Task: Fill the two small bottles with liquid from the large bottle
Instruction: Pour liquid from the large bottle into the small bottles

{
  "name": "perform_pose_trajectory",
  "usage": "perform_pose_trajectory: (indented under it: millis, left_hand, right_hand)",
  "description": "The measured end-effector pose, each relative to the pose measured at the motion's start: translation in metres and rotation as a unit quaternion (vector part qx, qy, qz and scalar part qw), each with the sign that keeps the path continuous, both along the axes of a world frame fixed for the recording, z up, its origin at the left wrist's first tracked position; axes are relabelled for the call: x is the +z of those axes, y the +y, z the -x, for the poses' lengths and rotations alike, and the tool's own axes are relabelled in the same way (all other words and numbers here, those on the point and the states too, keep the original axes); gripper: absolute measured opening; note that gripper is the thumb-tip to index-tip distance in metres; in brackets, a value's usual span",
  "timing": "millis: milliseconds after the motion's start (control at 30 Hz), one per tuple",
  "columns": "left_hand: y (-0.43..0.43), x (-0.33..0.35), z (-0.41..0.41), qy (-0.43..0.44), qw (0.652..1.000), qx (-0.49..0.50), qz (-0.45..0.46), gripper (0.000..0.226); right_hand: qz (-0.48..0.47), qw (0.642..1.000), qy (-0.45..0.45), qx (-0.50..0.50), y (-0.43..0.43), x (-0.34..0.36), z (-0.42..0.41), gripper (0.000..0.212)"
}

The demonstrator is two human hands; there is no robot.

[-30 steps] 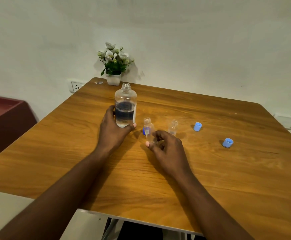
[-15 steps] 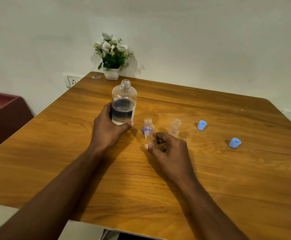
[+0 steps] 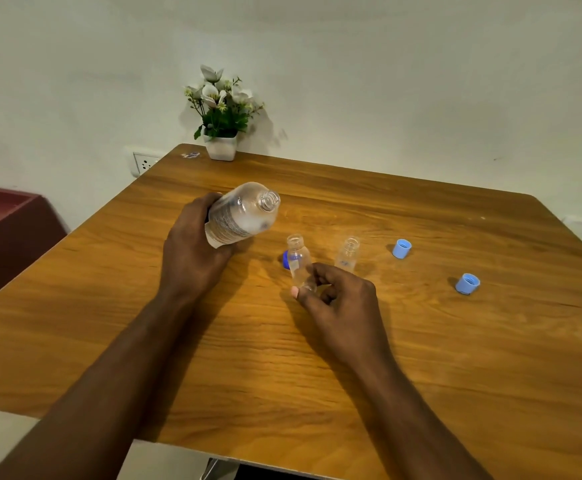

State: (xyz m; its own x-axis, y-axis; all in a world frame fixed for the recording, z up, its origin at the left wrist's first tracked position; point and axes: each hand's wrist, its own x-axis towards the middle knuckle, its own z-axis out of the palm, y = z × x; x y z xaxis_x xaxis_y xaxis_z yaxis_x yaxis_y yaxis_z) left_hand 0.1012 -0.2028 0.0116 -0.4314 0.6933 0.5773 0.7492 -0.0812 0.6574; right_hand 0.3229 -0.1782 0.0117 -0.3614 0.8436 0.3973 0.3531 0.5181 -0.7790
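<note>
A wooden table (image 3: 421,358) stands against a pale wall, its grain running across the whole top. Above it, the large bottle (image 3: 242,213) is lifted and tipped far over, open neck pointing right and toward the camera, with clear liquid visible inside and a label wrapped round its middle. The left hand (image 3: 192,251) is wrapped around the bottle's lower part, fingers behind it and thumb beneath, closed firmly on it. Just below and to the right of the neck stands the first small bottle (image 3: 298,261), upright, uncapped and clear; the right hand (image 3: 341,306) pinches its base between thumb and fingertips, steadying it on the wood. Whether any liquid has reached it cannot be told. The second small bottle (image 3: 348,252) stands just beside it to the right, also open and upright, touched by neither hand. A dark blue cap (image 3: 286,260) lies partly hidden behind the first small bottle. Further right, two light blue caps lie apart from each other: one cap (image 3: 402,248) near the second small bottle, the other cap (image 3: 467,283) closer to the right edge. At the far corner sits a potted plant (image 3: 222,112) with white flowers, and a wall socket (image 3: 144,164) shows to its left.
</note>
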Motion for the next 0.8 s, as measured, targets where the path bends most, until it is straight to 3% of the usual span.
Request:
perform_pose_trajectory:
  millis: [400, 800]
  left_hand:
    - [0.0016, -0.0006, -0.0002, 0.119, 0.992, 0.013, -0.024, 0.068]
    - [0.0013, 0.0011, 0.0002, 0.156, 0.987, 0.014, -0.022, 0.068]
  right_hand:
    - [-0.003, 1.000, -0.003, 0.003, -0.0008, 0.0009, -0.0010, 0.030]
    - [0.001, 1.000, -0.005, 0.008, -0.0009, 0.0009, -0.0021, 0.028]
